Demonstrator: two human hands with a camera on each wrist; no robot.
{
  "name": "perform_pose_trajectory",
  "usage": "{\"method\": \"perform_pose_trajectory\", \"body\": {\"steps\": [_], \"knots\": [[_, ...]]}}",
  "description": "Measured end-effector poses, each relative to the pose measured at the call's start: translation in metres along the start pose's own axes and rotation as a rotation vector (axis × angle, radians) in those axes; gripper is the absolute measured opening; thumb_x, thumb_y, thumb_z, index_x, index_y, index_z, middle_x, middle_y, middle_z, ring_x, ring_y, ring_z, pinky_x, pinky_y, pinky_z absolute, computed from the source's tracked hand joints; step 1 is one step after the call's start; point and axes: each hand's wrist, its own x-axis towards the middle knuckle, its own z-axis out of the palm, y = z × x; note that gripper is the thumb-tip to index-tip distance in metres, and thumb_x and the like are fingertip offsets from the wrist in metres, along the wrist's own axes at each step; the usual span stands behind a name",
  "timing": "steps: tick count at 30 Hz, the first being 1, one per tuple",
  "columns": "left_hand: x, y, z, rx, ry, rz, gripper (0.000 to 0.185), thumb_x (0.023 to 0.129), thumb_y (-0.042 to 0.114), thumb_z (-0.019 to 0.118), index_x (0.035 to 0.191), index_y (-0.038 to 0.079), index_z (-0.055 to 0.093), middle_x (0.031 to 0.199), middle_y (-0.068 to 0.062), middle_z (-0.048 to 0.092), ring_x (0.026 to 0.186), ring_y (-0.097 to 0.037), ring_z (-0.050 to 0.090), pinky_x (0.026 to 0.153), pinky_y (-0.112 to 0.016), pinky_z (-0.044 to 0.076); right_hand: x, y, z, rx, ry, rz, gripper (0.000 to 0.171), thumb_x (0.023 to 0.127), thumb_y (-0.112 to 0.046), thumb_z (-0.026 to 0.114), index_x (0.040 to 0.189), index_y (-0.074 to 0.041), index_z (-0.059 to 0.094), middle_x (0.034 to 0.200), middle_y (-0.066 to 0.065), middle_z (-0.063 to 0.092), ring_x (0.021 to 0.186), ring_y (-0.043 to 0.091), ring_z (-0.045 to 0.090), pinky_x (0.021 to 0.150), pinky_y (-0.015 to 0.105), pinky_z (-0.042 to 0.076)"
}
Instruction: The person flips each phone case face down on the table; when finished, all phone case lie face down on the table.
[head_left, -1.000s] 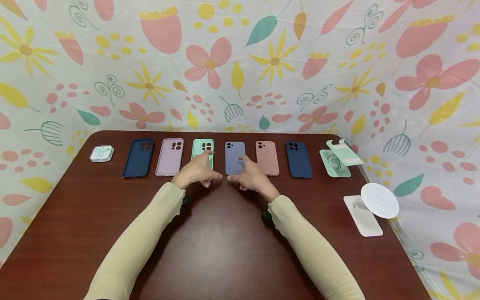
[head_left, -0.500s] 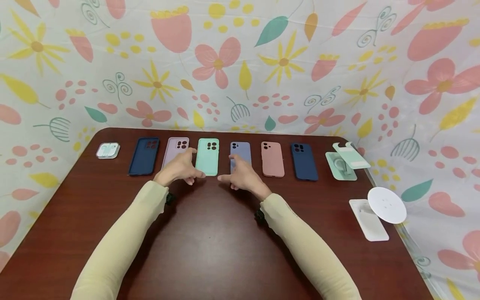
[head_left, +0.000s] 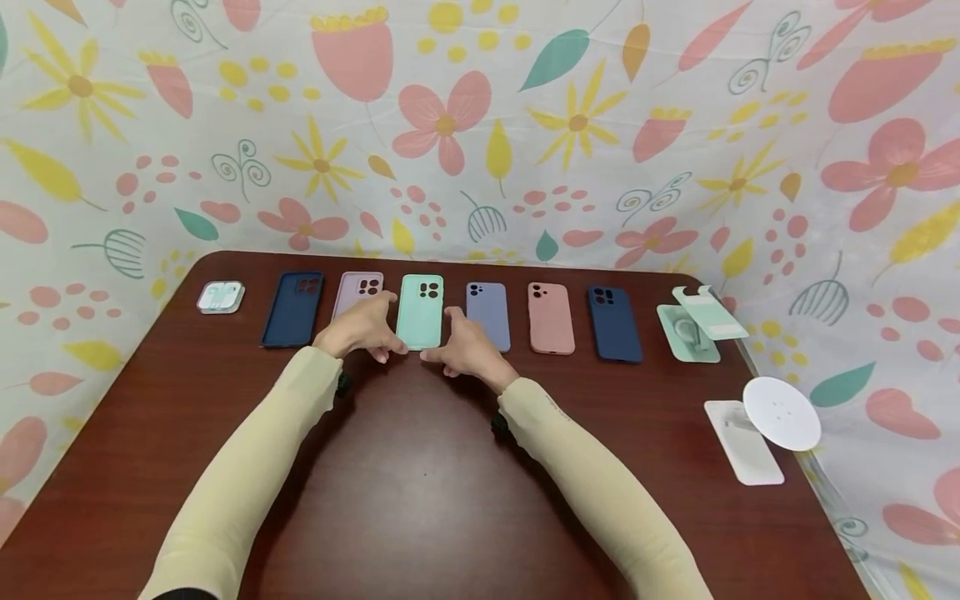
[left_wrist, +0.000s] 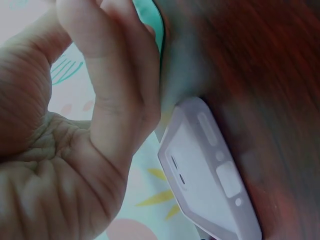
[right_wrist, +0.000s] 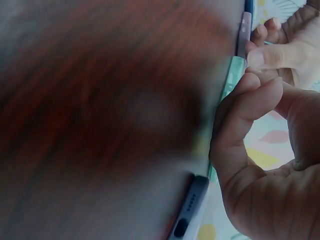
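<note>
One mint case (head_left: pixel 421 315), at 12 o'clock on the worktop (head_left: pixel 420 492), now flanked: left hand (head_left: pixel 363 325) at its 9 o'clock, right hand (head_left: pixel 468 344), shifted in off the lavender-blue case (head_left: pixel 491 310), at its 4. Work centres there. Grips look released; edge contact cannot be told.

low reach is easy over the wide stretch of table (head_left: pixel 420 508) between left sleeve (head_left: pixel 247 467) and right sleeve (head_left: pixel 600 475), up to the row of cases. at the mint case (head_left: pixel 421 308), left hand (head_left: pixel 363 323) and right hand (head_left: pixel 467 344) crowd its sides and near end, overlapping lilac case (head_left: pixel 348 293) and periwinkle case (head_left: pixel 489 310) in the head view. only slim gaps among periwinkle case, pink case (head_left: pixel 551 318) and right navy case (head_left: pixel 615 325); mint stand (head_left: pixel 678 337) and white stand (head_left: pixel 783 413) obstruct the right edge, floral cloth (head_left: pixel 510 200) walls off the back.
</note>
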Motion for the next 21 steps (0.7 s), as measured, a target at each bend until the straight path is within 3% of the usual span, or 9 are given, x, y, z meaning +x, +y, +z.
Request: {"method": "perform_pose_trajectory", "body": {"steps": [3,6,12,14,21], "knots": [[0.002,0.001,0.001,-0.005,-0.007,-0.002,0.115,0.086,0.007,0.091,0.173,0.001,0.016,0.146,-0.032,0.06,0.057,-0.012,0.072,0.064,-0.027,0.066,0.003,-0.003,0.003,0.018,-0.007,0.015,0.099,0.095,-0.024,0.088,0.17,-0.007,0.026,0.084,0.012,0.075,0.054,0.015,0.068,0.056,0.028,0.061],[0.004,0.001,0.001,-0.005,-0.014,-0.007,0.114,0.086,0.006,0.09,0.172,0.001,0.016,0.143,-0.031,0.06,0.056,-0.012,0.073,0.064,-0.028,0.066,0.006,-0.006,0.006,0.033,-0.009,0.021,0.098,0.093,-0.02,0.089,0.169,-0.007,0.028,0.096,0.015,0.073,0.054,0.015,0.068,0.055,0.028,0.062],[0.009,-0.001,0.001,-0.017,-0.018,-0.016,0.114,0.087,0.007,0.09,0.173,0.001,0.014,0.105,-0.022,0.072,0.056,-0.014,0.072,0.062,-0.029,0.066,0.01,-0.008,0.009,0.036,0.001,0.031,0.094,0.093,-0.017,0.089,0.166,-0.006,0.031,0.105,0.019,0.071,0.054,0.015,0.068,0.054,0.028,0.063],[0.011,-0.002,0.002,-0.031,-0.019,-0.021,0.116,0.086,0.006,0.09,0.173,0.0,0.014,0.1,-0.021,0.072,0.056,-0.014,0.072,0.061,-0.03,0.066,0.012,-0.009,0.009,0.044,0.002,0.039,0.092,0.093,-0.016,0.089,0.165,-0.005,0.033,0.106,0.02,0.071,0.053,0.015,0.067,0.054,0.029,0.063],[0.011,-0.001,0.005,-0.056,-0.042,-0.008,0.114,0.085,0.004,0.089,0.172,-0.001,0.015,0.116,-0.027,0.07,0.054,-0.015,0.073,0.061,-0.03,0.067,0.016,-0.01,0.011,0.065,0.007,0.091,0.081,0.093,-0.013,0.088,0.157,-0.002,0.04,0.111,0.021,0.069,0.049,0.016,0.065,0.053,0.03,0.064]]}}
